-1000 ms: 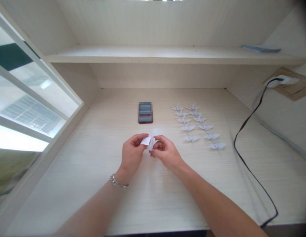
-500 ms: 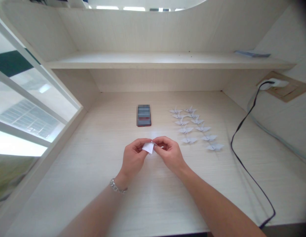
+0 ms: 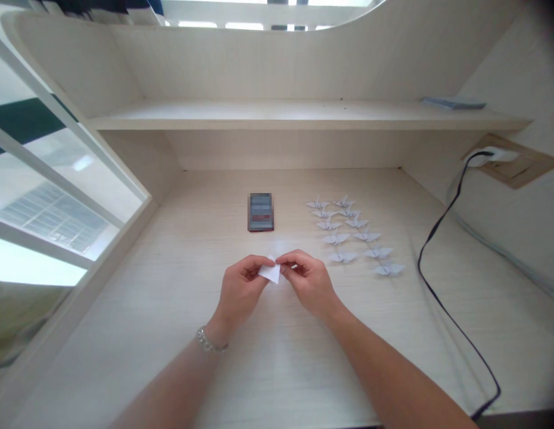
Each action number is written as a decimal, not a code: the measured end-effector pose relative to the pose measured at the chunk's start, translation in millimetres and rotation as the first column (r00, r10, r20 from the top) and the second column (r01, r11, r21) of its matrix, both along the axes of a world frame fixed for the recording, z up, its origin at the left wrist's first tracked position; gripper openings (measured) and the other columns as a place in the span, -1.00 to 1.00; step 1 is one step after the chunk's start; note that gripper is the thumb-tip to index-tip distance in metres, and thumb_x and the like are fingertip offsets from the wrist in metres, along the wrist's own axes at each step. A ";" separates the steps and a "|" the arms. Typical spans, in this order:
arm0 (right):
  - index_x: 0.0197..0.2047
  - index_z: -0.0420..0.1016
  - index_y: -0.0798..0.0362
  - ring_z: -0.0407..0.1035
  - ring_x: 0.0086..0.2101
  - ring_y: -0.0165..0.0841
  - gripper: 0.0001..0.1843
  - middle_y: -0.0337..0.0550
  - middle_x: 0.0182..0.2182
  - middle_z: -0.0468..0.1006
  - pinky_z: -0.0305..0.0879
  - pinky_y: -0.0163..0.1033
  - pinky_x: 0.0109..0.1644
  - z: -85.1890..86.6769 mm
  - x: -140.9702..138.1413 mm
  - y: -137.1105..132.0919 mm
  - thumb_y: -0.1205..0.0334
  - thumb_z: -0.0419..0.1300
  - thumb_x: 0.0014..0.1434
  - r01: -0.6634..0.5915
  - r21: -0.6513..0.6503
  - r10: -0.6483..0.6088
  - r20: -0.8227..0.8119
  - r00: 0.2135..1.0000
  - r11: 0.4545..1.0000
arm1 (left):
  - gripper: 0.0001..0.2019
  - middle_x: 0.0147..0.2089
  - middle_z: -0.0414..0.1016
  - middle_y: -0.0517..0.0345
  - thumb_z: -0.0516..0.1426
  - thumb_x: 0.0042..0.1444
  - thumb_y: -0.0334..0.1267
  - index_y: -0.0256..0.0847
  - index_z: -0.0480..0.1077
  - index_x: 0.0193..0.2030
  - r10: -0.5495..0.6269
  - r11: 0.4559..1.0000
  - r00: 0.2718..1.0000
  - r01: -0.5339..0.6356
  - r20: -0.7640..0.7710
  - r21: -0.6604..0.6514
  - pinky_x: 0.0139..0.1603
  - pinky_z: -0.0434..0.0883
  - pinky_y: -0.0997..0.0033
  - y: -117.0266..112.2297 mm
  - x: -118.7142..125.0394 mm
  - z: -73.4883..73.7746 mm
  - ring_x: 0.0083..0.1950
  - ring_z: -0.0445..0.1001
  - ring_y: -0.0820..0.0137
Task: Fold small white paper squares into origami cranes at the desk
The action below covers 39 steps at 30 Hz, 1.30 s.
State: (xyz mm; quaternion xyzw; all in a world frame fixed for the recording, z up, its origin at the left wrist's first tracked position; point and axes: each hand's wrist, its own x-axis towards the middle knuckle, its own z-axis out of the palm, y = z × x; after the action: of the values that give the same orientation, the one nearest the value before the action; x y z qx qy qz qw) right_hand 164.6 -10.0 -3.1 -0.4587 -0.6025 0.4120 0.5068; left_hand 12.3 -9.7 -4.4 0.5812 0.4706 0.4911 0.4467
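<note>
At 9 o'clock from the hands, a window (image 3: 49, 179) runs along the edge of the pale wood-grain desk (image 3: 147, 310). The left hand (image 3: 239, 292), with one chain bracelet (image 3: 209, 339) at its wrist, pinches one small folded white paper (image 3: 270, 271) between thumb and fingers. The right hand (image 3: 308, 283) pinches the paper's other side, its fingertips (image 3: 283, 259) pressed close against the fold, and the two hands nearly meet there, at the middle of the desk's near half. At 12 o'clock from the paper lies one smartphone (image 3: 261, 212), its face blurred. At about 2 o'clock stand eleven white origami cranes (image 3: 348, 232) in two slanting rows, five on the left and six on the right. Further right, at 3 o'clock, one black cable (image 3: 431, 232) curves across the desk and rises to one white plug (image 3: 494, 156) in a wall socket. One flat blue-grey item (image 3: 453, 103) lies at the right end of the shelf (image 3: 259, 113) above.
</note>
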 end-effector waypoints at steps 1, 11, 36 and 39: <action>-0.31 0.51 0.04 0.39 -0.34 -0.39 -0.88 -0.16 -0.35 0.49 0.31 -0.31 -0.30 0.2 0.4 0.2 0.35 0.17 0.05 -0.001 -0.005 0.001 0.005 1.000 1.000 | -0.83 -0.31 0.54 0.14 0.17 -0.08 -0.46 -0.23 0.48 -0.31 -0.008 1.000 1.000 0.008 0.000 -0.011 -0.27 0.38 0.51 0.3 -0.2 -0.5 -0.29 0.47 0.42; -0.31 0.47 0.09 0.38 -0.37 -0.39 -0.88 -0.16 -0.40 0.51 0.30 -0.30 -0.31 -1.8 1.9 4.1 0.26 0.15 0.08 -0.015 -0.124 0.022 0.053 0.998 0.992 | -0.82 -0.27 0.54 0.05 0.18 -0.01 -0.25 -0.28 0.47 -0.26 -0.049 0.988 0.997 0.056 0.051 -0.146 -0.26 0.37 0.47 3.2 3.4 0.6 -0.26 0.45 0.40; -0.34 0.47 0.10 0.36 -0.41 -0.40 -0.90 -0.19 -0.43 0.49 0.29 -0.30 -0.32 -3.7 1.4 5.5 0.28 0.19 0.01 -0.052 -0.165 0.040 -0.077 0.996 0.985 | -0.85 -0.37 0.49 0.16 0.24 -0.13 -0.37 -0.27 0.41 -0.36 -0.018 0.985 0.981 0.051 0.195 -0.164 -0.28 0.35 0.49 5.4 4.1 1.1 -0.30 0.44 0.44; -0.35 0.47 0.08 0.35 -0.41 -0.41 -0.92 -0.21 -0.45 0.48 0.29 -0.31 -0.32 -2.0 0.9 3.8 0.31 0.20 0.01 -0.042 -0.118 0.033 -0.079 0.996 0.992 | -0.86 -0.37 0.48 0.16 0.22 -0.13 -0.39 -0.27 0.43 -0.36 -0.020 0.994 0.990 0.035 0.139 -0.105 -0.28 0.34 0.50 4.7 2.4 1.4 -0.32 0.43 0.45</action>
State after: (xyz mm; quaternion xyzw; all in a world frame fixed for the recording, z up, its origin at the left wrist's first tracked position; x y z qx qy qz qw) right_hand 165.5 -6.2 -5.1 -0.4605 -0.5653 0.4743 0.4934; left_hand 14.8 -5.1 -2.9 0.5276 0.4563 0.4980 0.5152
